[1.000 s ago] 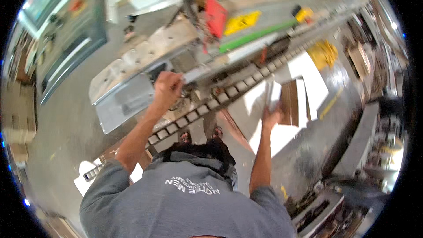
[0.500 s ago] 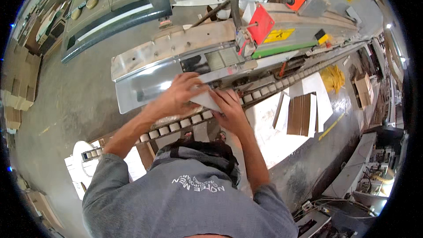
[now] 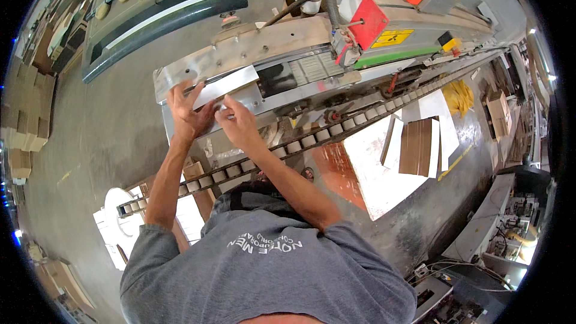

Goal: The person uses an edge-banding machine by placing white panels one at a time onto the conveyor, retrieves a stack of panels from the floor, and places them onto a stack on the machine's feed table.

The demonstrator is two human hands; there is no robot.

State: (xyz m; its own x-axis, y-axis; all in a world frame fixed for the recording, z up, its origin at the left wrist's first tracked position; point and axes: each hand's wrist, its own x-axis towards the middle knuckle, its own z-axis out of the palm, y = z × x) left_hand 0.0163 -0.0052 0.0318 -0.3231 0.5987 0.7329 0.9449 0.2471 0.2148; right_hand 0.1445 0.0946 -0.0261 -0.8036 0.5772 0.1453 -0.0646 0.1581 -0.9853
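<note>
A narrow white panel (image 3: 229, 86) rests on the metal infeed bed (image 3: 249, 97) of a long machine. My left hand (image 3: 191, 114) grips the panel's left end, with fingers over the far side and the thumb toward the near side. Close to the panel's near edge is my right hand (image 3: 241, 125), its fingers curled together. Whatever those fingers hold, if anything, is hidden and slightly blurred. Further right along the bed is a black feed belt (image 3: 277, 77) with grey pads.
Beyond the bed stand a red guard (image 3: 367, 22) and a ribbed hose (image 3: 331, 3). A roller rail (image 3: 293, 147) crosses between me and the machine. White and brown panels (image 3: 414, 147) are stacked at right. A machine with a dark edge (image 3: 162, 30) stands far left.
Both hands have moved left with the white panel, from the bed's near edge onto the bed. My left hand now holds its left end, and the right hand has curled near it.
</note>
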